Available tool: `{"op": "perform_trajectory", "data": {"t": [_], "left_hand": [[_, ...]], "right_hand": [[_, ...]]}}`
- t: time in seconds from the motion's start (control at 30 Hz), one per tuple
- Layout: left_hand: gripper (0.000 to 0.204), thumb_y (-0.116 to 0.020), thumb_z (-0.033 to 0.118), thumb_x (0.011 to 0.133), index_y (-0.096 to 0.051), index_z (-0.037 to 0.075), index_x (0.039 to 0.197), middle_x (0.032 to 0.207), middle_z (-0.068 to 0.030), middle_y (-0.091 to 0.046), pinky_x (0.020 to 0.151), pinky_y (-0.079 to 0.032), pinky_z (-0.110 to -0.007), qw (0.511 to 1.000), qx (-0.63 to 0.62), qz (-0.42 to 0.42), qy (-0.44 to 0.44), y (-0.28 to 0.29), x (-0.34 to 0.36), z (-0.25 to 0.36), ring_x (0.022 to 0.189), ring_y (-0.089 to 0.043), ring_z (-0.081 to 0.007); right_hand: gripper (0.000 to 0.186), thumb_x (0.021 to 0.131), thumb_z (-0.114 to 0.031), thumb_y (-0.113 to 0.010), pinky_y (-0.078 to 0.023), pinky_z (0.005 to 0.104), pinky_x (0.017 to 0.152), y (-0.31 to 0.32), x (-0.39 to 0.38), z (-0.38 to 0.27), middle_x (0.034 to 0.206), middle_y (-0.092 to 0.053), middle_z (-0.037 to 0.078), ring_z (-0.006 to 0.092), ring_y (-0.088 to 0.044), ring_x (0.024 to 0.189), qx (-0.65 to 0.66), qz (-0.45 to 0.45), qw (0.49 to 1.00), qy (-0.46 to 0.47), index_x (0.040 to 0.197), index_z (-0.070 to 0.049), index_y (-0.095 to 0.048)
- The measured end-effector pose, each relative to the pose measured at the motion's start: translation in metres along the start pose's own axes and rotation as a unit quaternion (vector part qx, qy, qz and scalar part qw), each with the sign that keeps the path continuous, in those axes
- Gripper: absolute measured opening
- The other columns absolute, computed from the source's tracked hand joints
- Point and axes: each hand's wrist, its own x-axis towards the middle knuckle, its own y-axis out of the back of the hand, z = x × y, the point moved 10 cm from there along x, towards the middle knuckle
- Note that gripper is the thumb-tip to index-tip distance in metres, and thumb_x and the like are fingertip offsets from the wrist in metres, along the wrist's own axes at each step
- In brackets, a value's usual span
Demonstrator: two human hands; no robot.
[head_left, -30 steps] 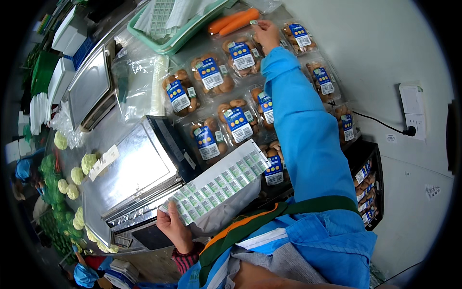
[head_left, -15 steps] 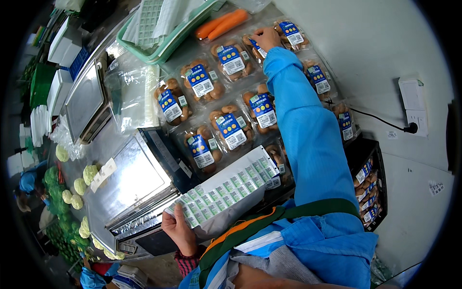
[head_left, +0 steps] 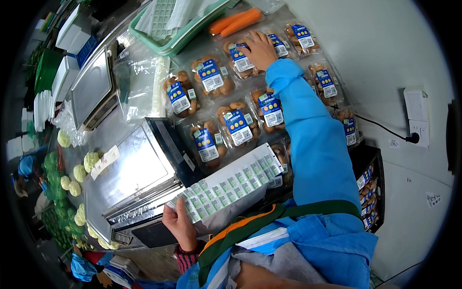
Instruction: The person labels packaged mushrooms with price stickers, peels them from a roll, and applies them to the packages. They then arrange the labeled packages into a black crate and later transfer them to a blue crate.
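Observation:
My left hand [head_left: 182,226] grips the lower left end of a sheet of small green-and-white stickers [head_left: 226,189], thumb on top; the sheet is held over the near edge of the table. My right hand [head_left: 261,50] reaches far forward, fingers spread and resting on a clear-wrapped pack of mushrooms [head_left: 244,67] with a blue-and-white label. Right of it lies another mushroom pack [head_left: 279,47], partly behind the hand. Several like packs stand in rows, among them one pack [head_left: 211,76] to the left and one pack [head_left: 238,127] nearer me. My right sleeve hides part of the rows.
A green basket [head_left: 168,49] with sticker sheets and wrapped carrots [head_left: 238,21] stand at the far side. Left are a metal-topped machine [head_left: 139,168], clear bags [head_left: 139,86], a scale [head_left: 91,89] and cauliflowers [head_left: 90,161]. A black crate [head_left: 380,192] of packs, a wall and a plugged cable [head_left: 385,126] are right.
My right hand has moved left from one mushroom pack to the neighbouring one, and its fingers have spread from a pinch. My left hand keeps holding the sticker sheet. The view has shifted slightly.

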Motion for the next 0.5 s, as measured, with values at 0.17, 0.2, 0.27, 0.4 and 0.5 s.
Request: {"op": "perform_trajectory", "data": {"t": [0.17, 0.2, 0.27, 0.4, 0.5], "left_hand": [[0.014, -0.058, 0.008, 0.090, -0.053, 0.000, 0.079, 0.075, 0.0025, -0.053, 0.058, -0.037, -0.022, 0.984, 0.164, 0.014, -0.062, 0.005, 0.000, 0.010, 0.070, -0.044, -0.0050], [0.021, -0.060, 0.008, 0.089, -0.048, 0.002, 0.073, 0.069, 0.0048, -0.045, 0.054, -0.033, -0.024, 0.978, 0.200, 0.019, -0.059, 0.000, 0.002, 0.013, 0.066, -0.038, -0.0044], [0.016, -0.060, 0.006, 0.089, -0.052, 0.001, 0.076, 0.071, 0.0054, -0.049, 0.056, -0.034, -0.022, 0.977, 0.203, -0.018, -0.063, -0.016, -0.002, 0.025, 0.066, -0.040, -0.0032], [0.011, -0.062, 0.008, 0.090, -0.059, 0.000, 0.084, 0.072, 0.0054, -0.056, 0.055, -0.034, -0.017, 0.993, 0.061, -0.041, -0.089, -0.028, -0.015, 0.016, 0.065, -0.042, 0.0002], [0.011, -0.063, 0.008, 0.090, -0.060, -0.001, 0.086, 0.072, 0.0049, -0.057, 0.055, -0.035, -0.018, 0.993, 0.066, -0.056, -0.083, -0.040, -0.022, 0.015, 0.065, -0.043, 0.0000]], "right_hand": [[0.046, 0.089, -0.036, -0.057, -0.045, 0.0412, 0.091, 0.035, -0.015, -0.039, 0.127, -0.052, 0.018, 0.0302, -0.054, 0.112, 0.234, -0.091, 0.967, 0.035, 0.126, -0.008, -0.054], [0.044, 0.089, -0.032, -0.058, -0.047, 0.0397, 0.088, 0.053, -0.033, -0.061, 0.122, -0.056, 0.017, 0.0288, -0.057, 0.108, 0.329, -0.150, 0.932, 0.008, 0.126, -0.008, -0.054], [0.040, 0.087, -0.025, -0.062, -0.049, 0.0385, 0.085, 0.094, -0.079, -0.113, 0.114, -0.061, 0.015, 0.0259, -0.060, 0.103, 0.464, -0.271, 0.843, 0.000, 0.123, -0.007, -0.056], [0.032, 0.085, -0.020, -0.064, -0.049, 0.0377, 0.083, 0.145, -0.160, -0.215, 0.105, -0.063, 0.013, 0.0251, -0.062, 0.097, 0.486, -0.398, 0.759, 0.170, 0.113, -0.004, -0.062], [0.026, 0.083, -0.017, -0.066, -0.049, 0.0380, 0.081, 0.155, -0.195, -0.232, 0.100, -0.064, 0.012, 0.0259, -0.062, 0.094, 0.469, -0.401, 0.766, 0.181, 0.104, -0.003, -0.065]]}}
